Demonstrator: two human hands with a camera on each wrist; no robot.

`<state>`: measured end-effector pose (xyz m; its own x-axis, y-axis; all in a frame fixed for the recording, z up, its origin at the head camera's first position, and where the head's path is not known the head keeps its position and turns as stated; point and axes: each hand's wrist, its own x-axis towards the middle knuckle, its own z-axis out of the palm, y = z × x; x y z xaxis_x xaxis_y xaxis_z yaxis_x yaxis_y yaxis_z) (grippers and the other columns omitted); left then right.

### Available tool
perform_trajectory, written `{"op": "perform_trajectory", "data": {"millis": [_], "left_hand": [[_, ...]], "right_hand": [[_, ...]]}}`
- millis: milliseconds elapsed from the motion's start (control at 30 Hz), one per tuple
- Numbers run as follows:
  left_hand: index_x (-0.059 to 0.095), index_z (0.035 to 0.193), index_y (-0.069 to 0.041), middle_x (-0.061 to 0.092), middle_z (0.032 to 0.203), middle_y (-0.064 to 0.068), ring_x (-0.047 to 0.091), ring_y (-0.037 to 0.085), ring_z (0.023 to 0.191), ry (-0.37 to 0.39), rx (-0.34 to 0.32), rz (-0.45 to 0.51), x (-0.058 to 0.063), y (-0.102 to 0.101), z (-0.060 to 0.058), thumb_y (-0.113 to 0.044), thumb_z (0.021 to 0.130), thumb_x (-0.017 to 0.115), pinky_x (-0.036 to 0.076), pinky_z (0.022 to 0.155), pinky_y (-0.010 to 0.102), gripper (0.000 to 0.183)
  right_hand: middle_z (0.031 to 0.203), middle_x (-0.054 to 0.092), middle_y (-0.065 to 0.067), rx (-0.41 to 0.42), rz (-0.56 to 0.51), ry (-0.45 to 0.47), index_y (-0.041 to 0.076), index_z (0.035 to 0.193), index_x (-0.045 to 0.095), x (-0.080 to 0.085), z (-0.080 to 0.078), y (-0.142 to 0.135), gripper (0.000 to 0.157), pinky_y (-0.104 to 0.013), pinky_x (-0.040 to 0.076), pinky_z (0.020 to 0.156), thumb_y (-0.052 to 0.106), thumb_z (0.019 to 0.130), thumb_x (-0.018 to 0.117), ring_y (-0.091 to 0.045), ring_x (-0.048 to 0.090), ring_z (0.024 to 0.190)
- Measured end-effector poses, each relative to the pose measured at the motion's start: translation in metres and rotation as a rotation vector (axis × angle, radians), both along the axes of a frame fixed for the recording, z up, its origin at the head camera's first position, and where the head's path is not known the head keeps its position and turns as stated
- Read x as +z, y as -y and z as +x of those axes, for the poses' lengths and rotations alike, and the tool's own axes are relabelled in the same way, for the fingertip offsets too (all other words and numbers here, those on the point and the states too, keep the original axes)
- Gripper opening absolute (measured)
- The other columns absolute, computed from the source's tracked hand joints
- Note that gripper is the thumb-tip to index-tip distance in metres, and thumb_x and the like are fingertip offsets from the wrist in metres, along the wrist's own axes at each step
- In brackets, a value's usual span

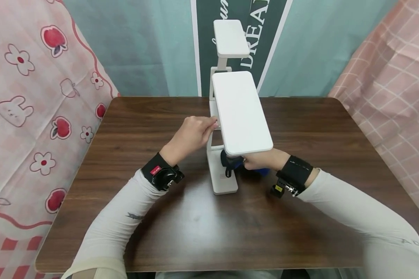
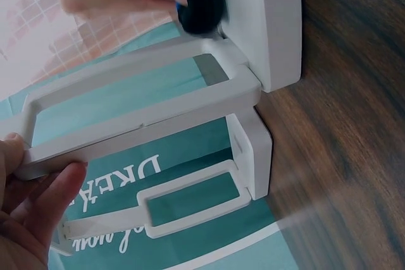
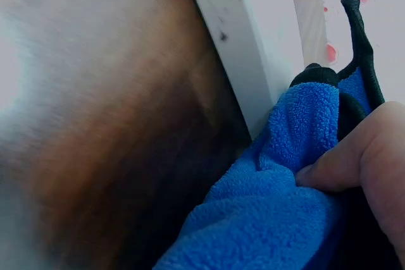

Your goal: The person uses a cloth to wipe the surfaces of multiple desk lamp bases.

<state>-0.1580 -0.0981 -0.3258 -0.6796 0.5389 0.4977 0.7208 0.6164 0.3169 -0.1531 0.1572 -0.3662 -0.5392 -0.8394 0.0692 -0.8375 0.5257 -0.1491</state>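
Note:
My left hand (image 1: pixel 193 133) pinches the upper end of the white frame arm (image 2: pixel 126 128) of the front folding stand (image 1: pixel 242 112), thumb on one side and fingers on the other. Low beside that stand, my right hand (image 1: pixel 263 159) grips a blue fluffy cloth (image 3: pixel 266 213) with black edging, thumb pressed into its folds. The cloth lies against the stand's white base (image 1: pixel 221 182), which has dark smudges on its side in the right wrist view. From above, the stand's flat top plate hides part of the cloth and the right fingers.
A second white stand (image 1: pixel 231 38) stands right behind the first, near the back edge of the brown wooden table (image 1: pixel 153 232). Behind the table hangs a teal curtain (image 1: pixel 132 46) with a lettered dark panel. Pink patterned cloths (image 1: pixel 31 128) hang at both sides.

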Motion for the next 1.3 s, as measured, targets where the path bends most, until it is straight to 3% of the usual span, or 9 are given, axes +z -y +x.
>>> {"op": "perform_trajectory", "data": {"millis": [133,233,367,600,767,833,967,1067,1300], "left_hand": [[0.072,0.119,0.007,0.078,0.105,0.019,0.077,0.027,0.089,0.004,0.019,-0.004,-0.001,0.005,0.000,-0.010,0.105,0.058,0.062,0.077,0.038,0.027],[0.072,0.118,0.007,0.078,0.103,0.019,0.077,0.027,0.088,-0.009,0.026,-0.005,-0.002,0.007,0.001,-0.011,0.105,0.057,0.062,0.077,0.039,0.027],[0.072,0.117,0.007,0.078,0.100,0.019,0.077,0.027,0.087,-0.024,0.036,-0.003,-0.001,0.010,0.001,-0.008,0.104,0.058,0.062,0.076,0.039,0.025],[0.071,0.118,0.009,0.078,0.094,0.019,0.076,0.025,0.079,0.003,0.045,-0.033,0.002,0.015,0.003,-0.010,0.105,0.057,0.060,0.069,0.035,0.027],[0.072,0.117,0.008,0.078,0.094,0.019,0.075,0.025,0.078,-0.006,0.055,-0.023,0.001,0.020,0.001,-0.010,0.105,0.057,0.060,0.070,0.036,0.027],[0.073,0.116,0.008,0.078,0.095,0.019,0.076,0.026,0.080,-0.017,0.053,-0.014,0.000,0.021,-0.001,-0.009,0.104,0.059,0.061,0.073,0.038,0.025],[0.073,0.116,0.008,0.078,0.098,0.019,0.077,0.027,0.084,-0.026,0.032,-0.013,-0.003,0.022,-0.002,-0.008,0.103,0.059,0.061,0.076,0.039,0.025],[0.073,0.117,0.007,0.078,0.090,0.016,0.073,0.024,0.073,-0.013,0.017,-0.018,-0.004,0.019,-0.002,-0.009,0.105,0.057,0.059,0.070,0.037,0.026],[0.071,0.109,0.004,0.064,0.067,0.008,0.056,0.019,0.056,-0.027,-0.037,-0.025,0.001,0.004,0.000,-0.010,0.107,0.053,0.050,0.060,0.034,0.024]], "right_hand": [[0.124,0.067,-0.011,0.089,0.038,-0.019,0.010,0.120,0.077,-0.003,0.012,0.005,0.055,-0.042,0.047,0.091,-0.012,0.071,0.066,-0.024,0.058,0.107],[0.105,0.071,-0.004,0.132,0.058,-0.046,0.010,0.115,0.079,-0.006,0.025,0.004,0.052,-0.027,0.044,0.068,-0.013,0.071,0.066,-0.013,0.053,0.078],[0.104,0.077,-0.005,0.140,0.102,0.004,0.011,0.119,0.078,-0.006,0.042,0.001,0.050,-0.019,0.022,0.047,-0.011,0.075,0.067,-0.004,0.030,0.053],[0.119,0.076,-0.012,0.178,0.152,0.026,0.014,0.122,0.077,-0.005,0.062,-0.003,0.052,-0.017,0.018,0.043,-0.008,0.076,0.068,-0.003,0.025,0.048],[0.116,0.077,-0.008,0.214,0.157,0.012,0.017,0.121,0.077,0.004,0.057,0.003,0.053,-0.017,0.016,0.044,-0.007,0.075,0.067,-0.003,0.023,0.048],[0.113,0.078,-0.004,0.229,0.139,-0.071,0.018,0.118,0.078,0.010,0.051,0.014,0.050,-0.019,0.021,0.046,-0.005,0.075,0.070,-0.004,0.036,0.052],[0.126,0.074,0.001,0.208,0.285,-0.410,0.025,0.125,0.075,0.015,0.040,0.051,0.042,-0.028,0.049,0.063,0.019,0.083,0.078,-0.016,0.068,0.084],[0.135,0.069,-0.002,0.182,0.391,-0.595,0.025,0.131,0.071,0.006,0.031,0.079,0.041,-0.036,0.058,0.076,0.033,0.092,0.075,-0.023,0.073,0.093],[0.081,0.075,0.000,0.076,0.282,-0.620,0.019,0.097,0.081,-0.010,0.014,0.105,0.009,-0.027,0.041,0.046,0.022,0.088,0.079,-0.012,0.056,0.050]]}}
